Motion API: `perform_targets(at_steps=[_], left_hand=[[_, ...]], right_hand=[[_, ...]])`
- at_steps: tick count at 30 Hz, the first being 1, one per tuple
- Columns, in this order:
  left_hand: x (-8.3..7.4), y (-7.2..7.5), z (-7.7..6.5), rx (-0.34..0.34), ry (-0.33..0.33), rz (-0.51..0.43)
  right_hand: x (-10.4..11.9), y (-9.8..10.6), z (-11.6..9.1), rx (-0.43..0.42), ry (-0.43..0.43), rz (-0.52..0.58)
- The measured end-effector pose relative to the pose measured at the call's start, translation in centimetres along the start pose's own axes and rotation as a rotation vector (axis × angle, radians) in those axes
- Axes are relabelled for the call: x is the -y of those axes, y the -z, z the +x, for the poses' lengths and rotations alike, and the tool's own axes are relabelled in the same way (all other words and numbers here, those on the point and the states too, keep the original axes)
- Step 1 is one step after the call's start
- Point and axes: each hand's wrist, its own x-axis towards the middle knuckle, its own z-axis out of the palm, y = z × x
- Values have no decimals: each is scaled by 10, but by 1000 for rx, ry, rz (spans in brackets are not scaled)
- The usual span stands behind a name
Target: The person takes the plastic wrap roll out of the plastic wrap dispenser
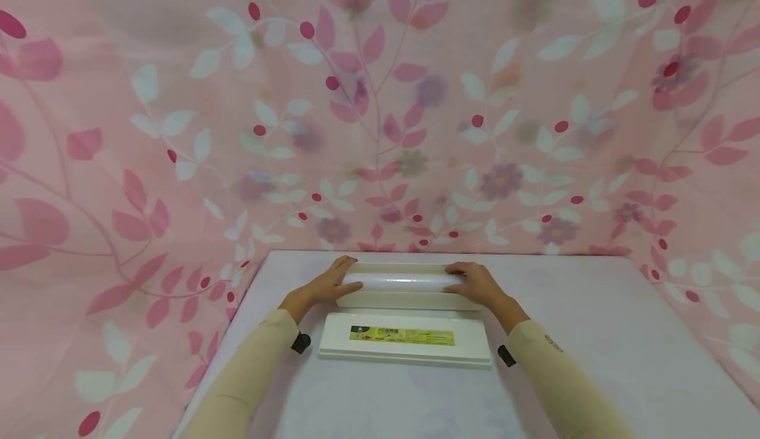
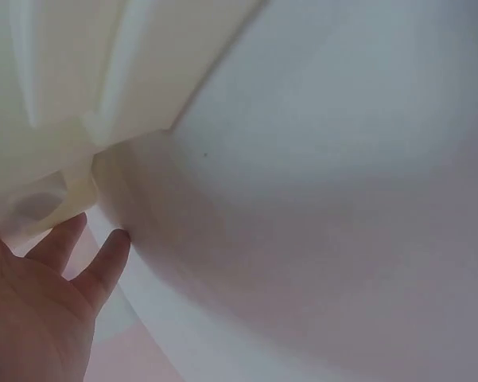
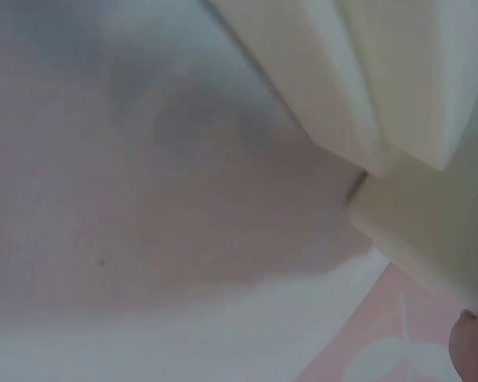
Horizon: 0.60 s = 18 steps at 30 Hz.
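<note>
A roll of clear plastic wrap (image 1: pixel 400 283) lies lengthwise in a long off-white box (image 1: pixel 410 302) near the far side of the table. My left hand (image 1: pixel 323 287) grips the roll's left end, thumb on the near side and fingers at the back rim. At the right end my right hand (image 1: pixel 477 285) holds it likewise, thumb in front and fingers behind. Right before the box lies its white lid (image 1: pixel 404 358) with a green and yellow label (image 1: pixel 401 336). In the left wrist view, fingers (image 2: pixel 103 267) reach along the box's end; the right wrist view catches only a fingertip (image 3: pixel 471 350).
A pale cloth covers the table (image 1: pixel 594 333). Pink curtains with a leaf pattern (image 1: pixel 380 129) hang behind and along both sides, meeting the table's back edge just beyond the box. Dark wrist straps (image 1: pixel 301 342) show under the sleeves.
</note>
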Motion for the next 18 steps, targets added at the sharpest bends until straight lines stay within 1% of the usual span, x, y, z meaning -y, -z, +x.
perform_targets(at_steps=[4,7,12,17,18], left_hand=[[0,-1,-1,-2,22,-19],[2,-1,-2,0,19,-31],[5,-4,-5,-7,1,-51],[1,-3,-2,-6,1,-64],[1,-2,-1,-8,-10,-62]], right_hand=[[1,-3,4,41,-59,10],[5,-4,5,63,-89,6],[10,-5,4,74,-109,-28],[9,-3,5,61,-118,-64],[8,-3,6,61,-120,-69]])
